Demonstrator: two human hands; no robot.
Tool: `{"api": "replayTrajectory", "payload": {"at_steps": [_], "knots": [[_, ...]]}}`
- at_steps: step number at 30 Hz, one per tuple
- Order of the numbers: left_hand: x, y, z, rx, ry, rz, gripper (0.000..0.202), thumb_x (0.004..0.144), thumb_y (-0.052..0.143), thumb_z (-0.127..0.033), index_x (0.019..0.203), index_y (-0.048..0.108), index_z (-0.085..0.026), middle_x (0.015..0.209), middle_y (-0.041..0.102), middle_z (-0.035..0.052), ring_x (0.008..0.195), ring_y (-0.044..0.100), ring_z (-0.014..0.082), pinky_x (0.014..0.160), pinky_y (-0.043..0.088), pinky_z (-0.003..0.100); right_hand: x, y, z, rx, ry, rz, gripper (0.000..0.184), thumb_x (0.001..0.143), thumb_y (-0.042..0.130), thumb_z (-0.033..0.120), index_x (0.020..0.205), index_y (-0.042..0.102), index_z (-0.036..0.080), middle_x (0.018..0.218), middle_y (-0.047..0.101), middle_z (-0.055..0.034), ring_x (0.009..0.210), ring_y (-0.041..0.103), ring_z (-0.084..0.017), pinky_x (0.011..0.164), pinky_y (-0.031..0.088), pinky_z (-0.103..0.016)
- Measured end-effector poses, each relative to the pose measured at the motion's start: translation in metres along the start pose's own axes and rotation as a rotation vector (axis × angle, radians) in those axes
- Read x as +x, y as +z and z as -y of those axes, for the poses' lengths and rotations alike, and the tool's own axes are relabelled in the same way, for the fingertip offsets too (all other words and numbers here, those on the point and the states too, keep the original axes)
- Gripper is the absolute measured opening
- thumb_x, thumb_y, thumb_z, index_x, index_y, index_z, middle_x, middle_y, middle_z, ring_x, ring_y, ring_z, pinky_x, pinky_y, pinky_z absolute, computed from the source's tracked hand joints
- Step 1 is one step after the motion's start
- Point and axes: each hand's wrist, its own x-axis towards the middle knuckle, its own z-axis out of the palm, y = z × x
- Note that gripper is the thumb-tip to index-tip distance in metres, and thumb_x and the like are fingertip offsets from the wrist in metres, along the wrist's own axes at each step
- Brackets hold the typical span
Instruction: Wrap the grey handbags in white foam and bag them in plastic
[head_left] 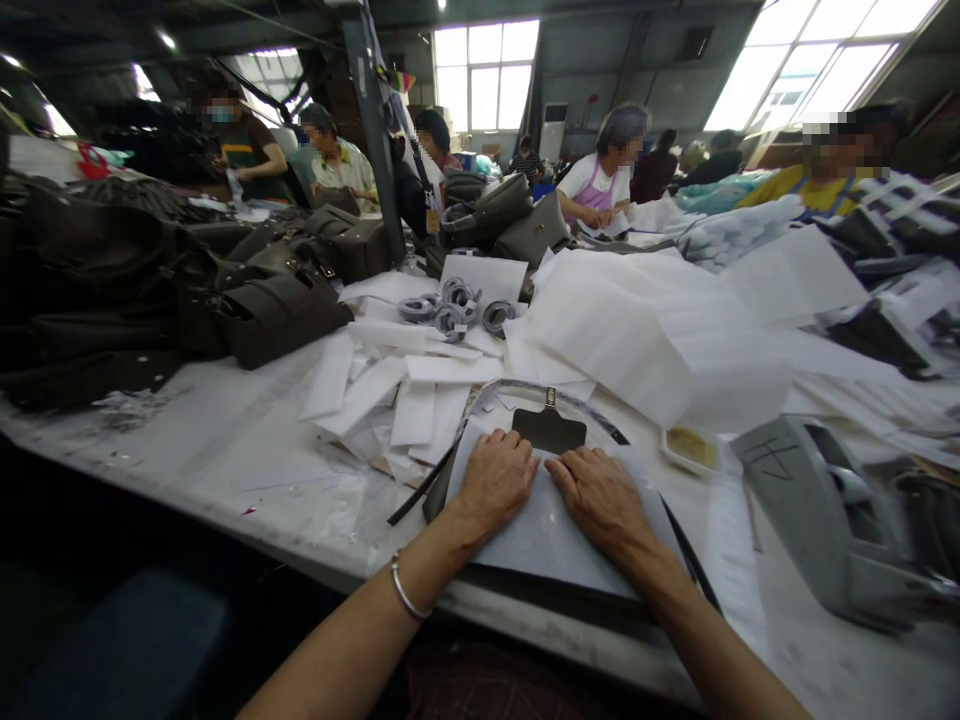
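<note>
the left hand [501, 475] and right hand [600, 495] lie palm down, side by side, fingers half bent and thumbs turned inward. both press on the sheet [544, 535]; the fingertips' undersides are hidden, so i cannot tell if they pinch its far edge. the sheet lies over the bag [437, 493], at the table's near edge, with a dark flap [550, 430] just beyond the fingers and a buckle [551, 398] above it.

uneven pressure could wrinkle the sheet or skew it — it looks thin and loose. a hard pull toward the body could drag the bag over the edge, so close does it sit. the strap [409, 502], out to the left, could snag on a sleeve or on loose scraps.

farther out, foam strips [412, 412] lie heaped beyond the left hand, with rolls [452, 308] behind them. big foam sheets [600, 325] fill the middle and crowd the space ahead. on the right, a small dish [690, 448] and a grey dispenser [817, 510] hem in the right arm — an elbow swung wide could knock the dispenser. dark bags [285, 310] are piled at the left, and a co-worker [600, 185] bends over the far side.
</note>
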Motion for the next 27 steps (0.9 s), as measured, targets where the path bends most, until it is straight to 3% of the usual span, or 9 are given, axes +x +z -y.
{"api": "replayTrajectory", "payload": {"at_steps": [10,16,21,24,27], "knots": [[0.007,-0.002,0.0,0.034,0.01,0.009,0.028,0.102,0.045,-0.034,0.089,0.062,-0.016,0.089,0.068,0.0081,0.089,0.061,0.0236,0.082,0.041,0.038,-0.002,-0.001,0.002,-0.022,-0.067,-0.065,0.033,0.102,0.044,0.041,0.08,0.058,0.021,0.083,0.065,-0.0057,0.085,0.056,-0.025,0.082,0.034,-0.037],[0.008,-0.002,0.001,0.035,0.014,0.023,0.034,0.103,0.04,-0.033,0.086,0.064,-0.015,0.09,0.069,0.0095,0.092,0.062,0.0248,0.083,0.04,0.039,0.0,0.002,0.002,-0.081,-0.013,-0.081,0.038,0.102,0.04,0.047,0.079,0.056,0.021,0.07,0.063,-0.005,0.071,0.06,-0.024,0.071,0.033,-0.036],[0.01,-0.001,0.0,0.031,-0.004,0.042,0.038,0.104,0.039,-0.036,0.085,0.064,-0.014,0.084,0.071,0.0098,0.087,0.065,0.0244,0.083,0.041,0.04,0.005,0.003,0.0,-0.056,0.063,-0.009,0.039,0.102,0.039,0.048,0.082,0.057,0.02,0.067,0.065,-0.0055,0.069,0.064,-0.025,0.067,0.035,-0.035],[0.011,-0.001,0.0,0.032,-0.022,0.055,0.037,0.103,0.041,-0.034,0.084,0.064,-0.014,0.085,0.071,0.0101,0.087,0.067,0.0251,0.084,0.042,0.04,0.006,0.006,-0.002,0.0,0.134,-0.029,0.037,0.101,0.039,0.049,0.103,0.06,0.018,0.081,0.07,-0.0076,0.075,0.067,-0.026,0.069,0.041,-0.035],[0.012,-0.003,-0.001,0.034,-0.05,0.064,0.033,0.102,0.042,-0.03,0.085,0.064,-0.014,0.086,0.072,0.0108,0.088,0.068,0.0256,0.085,0.042,0.041,0.006,0.013,-0.005,0.054,0.193,-0.163,0.049,0.101,0.035,0.05,0.135,0.046,0.016,0.119,0.065,-0.015,0.097,0.067,-0.029,0.076,0.049,-0.039]]}}
